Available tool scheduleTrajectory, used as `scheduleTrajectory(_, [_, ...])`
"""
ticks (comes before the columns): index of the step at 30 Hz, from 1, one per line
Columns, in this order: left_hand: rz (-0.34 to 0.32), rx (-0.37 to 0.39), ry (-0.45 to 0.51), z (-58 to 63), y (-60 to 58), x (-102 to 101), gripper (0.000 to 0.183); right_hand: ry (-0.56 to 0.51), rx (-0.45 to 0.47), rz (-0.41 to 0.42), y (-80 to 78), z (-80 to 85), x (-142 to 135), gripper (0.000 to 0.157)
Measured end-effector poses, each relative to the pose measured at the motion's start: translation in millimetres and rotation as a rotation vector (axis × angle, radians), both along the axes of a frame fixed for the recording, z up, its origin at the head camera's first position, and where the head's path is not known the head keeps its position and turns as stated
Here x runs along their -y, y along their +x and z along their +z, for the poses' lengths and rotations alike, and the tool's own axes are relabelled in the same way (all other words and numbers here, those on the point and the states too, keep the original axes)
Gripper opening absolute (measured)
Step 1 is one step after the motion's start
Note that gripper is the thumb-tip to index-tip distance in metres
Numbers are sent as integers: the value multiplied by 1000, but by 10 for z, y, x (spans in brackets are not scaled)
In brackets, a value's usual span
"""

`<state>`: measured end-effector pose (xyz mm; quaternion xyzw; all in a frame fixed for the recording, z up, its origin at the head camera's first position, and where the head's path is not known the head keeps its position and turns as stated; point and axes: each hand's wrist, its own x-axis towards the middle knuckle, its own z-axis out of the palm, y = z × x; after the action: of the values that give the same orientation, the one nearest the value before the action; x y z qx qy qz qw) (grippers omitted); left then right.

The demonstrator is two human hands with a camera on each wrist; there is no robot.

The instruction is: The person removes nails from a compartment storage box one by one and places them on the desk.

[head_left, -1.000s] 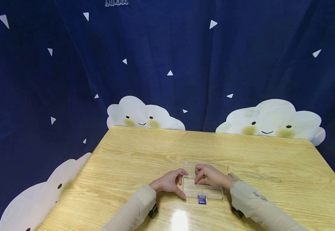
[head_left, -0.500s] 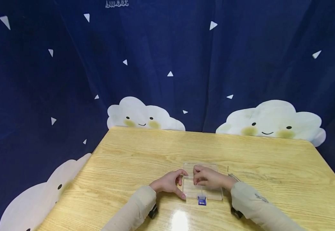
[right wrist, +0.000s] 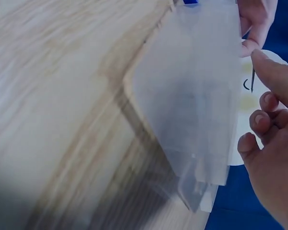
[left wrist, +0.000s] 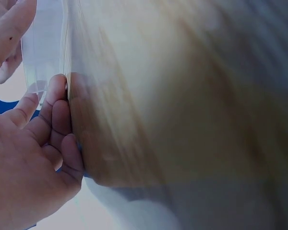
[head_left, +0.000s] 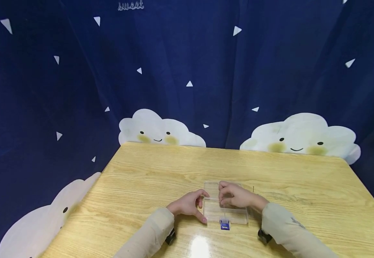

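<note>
A clear plastic box [head_left: 213,210] lies on the table with its lid [head_left: 211,187] laid back behind it and a blue latch [head_left: 225,224] at its front. A divider splits its inside. My left hand [head_left: 189,205] holds the box's left side, with the forefinger near the hinge and the thumb at the front corner. Above the box, my right hand [head_left: 236,195] pinches a thin dark nail [right wrist: 253,80], point down in the right wrist view. The right hand hides part of the lid and of the box's inside.
Another thin dark piece [head_left: 253,188] lies on the wooden table [head_left: 161,168], just behind the right wrist. A dark blue curtain [head_left: 174,71] with white clouds hangs behind the table's far edge.
My right hand shifts slightly left, then back to the right above the box. Its sleeve now covers the thin metal pieces seen beside it before. The left hand stays in place.
</note>
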<state>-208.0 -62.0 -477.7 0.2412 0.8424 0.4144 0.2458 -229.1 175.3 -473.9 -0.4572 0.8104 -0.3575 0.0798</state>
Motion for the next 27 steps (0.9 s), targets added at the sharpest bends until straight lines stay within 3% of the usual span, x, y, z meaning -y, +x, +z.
scheduleTrajectory(7, [1, 5, 14, -2, -7, 0, 67, -64, 5, -35, 50, 91, -79, 9])
scheduleTrajectory(16, [3, 17, 39, -9, 30, 5, 68, -94, 22, -75, 250, 443, -170, 10])
scheduleTrajectory(23, [-7, 3, 17, -23, 23, 13, 69, -98, 10, -160, 96, 177, -413, 12])
scheduleTrajectory(27, [-7, -4, 11, -31, 20, 12, 69, -110, -5, -193, 33, 133, -538, 11])
